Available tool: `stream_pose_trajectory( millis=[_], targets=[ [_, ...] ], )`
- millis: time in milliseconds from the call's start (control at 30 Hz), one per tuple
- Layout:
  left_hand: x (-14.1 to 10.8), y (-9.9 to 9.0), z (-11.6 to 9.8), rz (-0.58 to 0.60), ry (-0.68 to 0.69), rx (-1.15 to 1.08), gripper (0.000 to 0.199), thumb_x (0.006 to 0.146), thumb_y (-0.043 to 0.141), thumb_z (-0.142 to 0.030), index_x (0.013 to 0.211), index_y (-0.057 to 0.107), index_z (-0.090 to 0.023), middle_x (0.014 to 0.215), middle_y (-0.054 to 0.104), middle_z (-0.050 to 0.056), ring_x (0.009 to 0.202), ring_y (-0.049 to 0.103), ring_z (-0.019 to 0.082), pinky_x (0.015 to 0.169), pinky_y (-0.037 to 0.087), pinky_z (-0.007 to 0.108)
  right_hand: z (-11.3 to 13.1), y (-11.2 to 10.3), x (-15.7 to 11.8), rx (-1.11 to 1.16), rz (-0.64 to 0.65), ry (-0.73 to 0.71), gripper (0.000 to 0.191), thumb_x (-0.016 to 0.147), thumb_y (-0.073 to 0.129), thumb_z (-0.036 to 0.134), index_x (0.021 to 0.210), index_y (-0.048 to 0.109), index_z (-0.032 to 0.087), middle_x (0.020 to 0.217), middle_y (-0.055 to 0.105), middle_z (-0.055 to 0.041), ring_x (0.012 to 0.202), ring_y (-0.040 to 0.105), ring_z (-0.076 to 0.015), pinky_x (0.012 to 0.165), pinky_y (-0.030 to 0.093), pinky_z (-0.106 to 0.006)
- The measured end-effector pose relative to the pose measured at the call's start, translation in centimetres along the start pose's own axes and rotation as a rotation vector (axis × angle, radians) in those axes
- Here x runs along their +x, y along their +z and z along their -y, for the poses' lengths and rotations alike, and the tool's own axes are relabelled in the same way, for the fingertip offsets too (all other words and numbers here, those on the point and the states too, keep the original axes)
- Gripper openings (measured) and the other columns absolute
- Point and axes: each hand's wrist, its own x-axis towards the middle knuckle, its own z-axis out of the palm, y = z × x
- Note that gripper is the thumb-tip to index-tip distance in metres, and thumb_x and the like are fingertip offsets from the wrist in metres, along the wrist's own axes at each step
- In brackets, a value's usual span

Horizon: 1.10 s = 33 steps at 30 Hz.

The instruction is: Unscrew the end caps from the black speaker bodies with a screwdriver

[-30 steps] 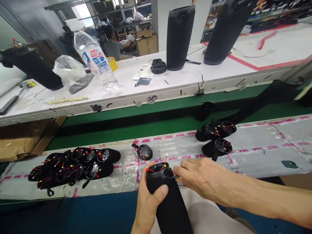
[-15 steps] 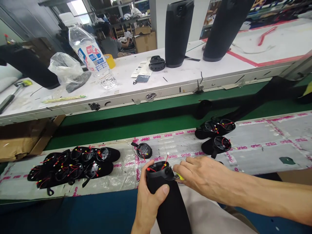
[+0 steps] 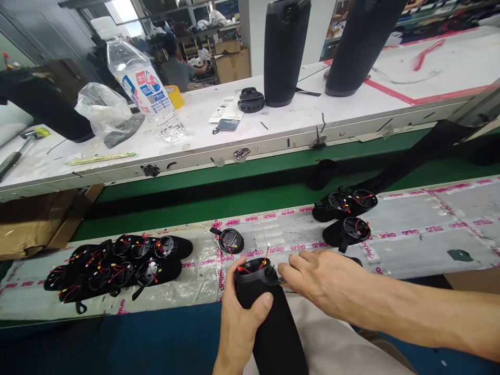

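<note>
My left hand (image 3: 244,317) is wrapped round a black fabric-covered speaker housing (image 3: 279,328), tilted over my lap with its open end up. Red wires (image 3: 267,256) with small connectors stick out of that opening. At the right side of its rim, my right hand (image 3: 308,273) is closed on a small tool, mostly hidden by the fingers; a bit of metal (image 3: 282,281) shows at the fingertips. Just beyond lies a round black end cap (image 3: 231,241) with a strap and wires.
Several speaker housings with red wires (image 3: 125,260) lie at the left of the taped bench (image 3: 269,237), more at its right (image 3: 347,229). On the white shelf stand a water bottle (image 3: 144,88), tall speakers (image 3: 285,57) and a black cap (image 3: 251,100). A person (image 3: 177,65) sits behind.
My right hand has turned slightly at the rim, so the tool's yellow part, seen before, is now hidden. The left hand and housing have barely moved.
</note>
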Motion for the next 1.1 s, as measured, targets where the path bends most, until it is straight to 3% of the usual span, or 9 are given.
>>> stream_pose_trajectory(
  millis=[333,567,833,933,1000,1100],
  targets=[
    [-0.5,0.6,-0.4,-0.094,0.037,0.129,0.076,0.069,0.087,-0.054,0.134,0.06,-0.024,0.129,0.074,0.01,0.126,0.064,0.038,0.111,0.043,0.051,0.3,-0.6,0.1,-0.086,0.052,-0.074,0.021,0.08,0.061,0.008,0.096,0.057,0.022,0.075,0.052,-0.0015,0.054,0.042,-0.019,0.046,0.013,-0.041],
    [-0.6,0.8,-0.3,-0.164,0.008,0.161,0.072,0.069,0.088,-0.049,0.132,0.062,-0.026,0.128,0.073,0.01,0.125,0.064,0.04,0.109,0.045,0.051,0.4,-0.1,0.5,-0.07,0.117,-0.094,0.018,0.082,0.064,0.01,0.09,0.058,0.024,0.078,0.052,-0.0013,0.052,0.038,-0.0183,0.044,0.015,-0.041],
    [-0.3,0.4,0.5,-0.152,0.018,0.192,0.075,0.072,0.087,-0.054,0.137,0.06,-0.027,0.131,0.071,0.011,0.125,0.064,0.039,0.109,0.046,0.051,0.5,1.1,1.1,-0.004,0.089,-0.106,0.018,0.084,0.063,0.006,0.092,0.061,0.022,0.079,0.057,-0.0022,0.054,0.043,-0.0175,0.047,0.019,-0.039],
    [0.1,0.2,1.4,-0.109,-0.006,0.097,0.078,0.071,0.087,-0.057,0.138,0.06,-0.026,0.132,0.072,0.011,0.127,0.065,0.039,0.112,0.046,0.052,0.0,1.1,1.7,0.059,0.086,-0.111,0.016,0.093,0.058,0.006,0.099,0.06,0.021,0.079,0.061,-0.0003,0.053,0.047,-0.0167,0.047,0.019,-0.039],
    [0.4,0.2,1.9,-0.067,-0.089,-0.081,0.084,0.069,0.088,-0.059,0.14,0.058,-0.026,0.13,0.074,0.012,0.126,0.067,0.039,0.111,0.05,0.049,-0.5,0.6,2.1,0.176,0.106,-0.072,0.007,0.104,0.055,0.016,0.102,0.06,0.02,0.078,0.064,0.0001,0.054,0.052,-0.0171,0.048,0.022,-0.037],
    [0.7,0.2,2.0,-0.016,-0.213,-0.315,0.103,0.064,0.09,-0.06,0.152,0.047,-0.027,0.122,0.078,0.011,0.111,0.075,0.038,0.094,0.061,0.045,-1.3,-0.4,1.7,0.564,0.082,0.19,0.018,0.111,0.052,0.038,0.111,0.059,0.021,0.08,0.068,0.0003,0.066,0.062,-0.0194,0.057,0.033,-0.033]
  ],
)
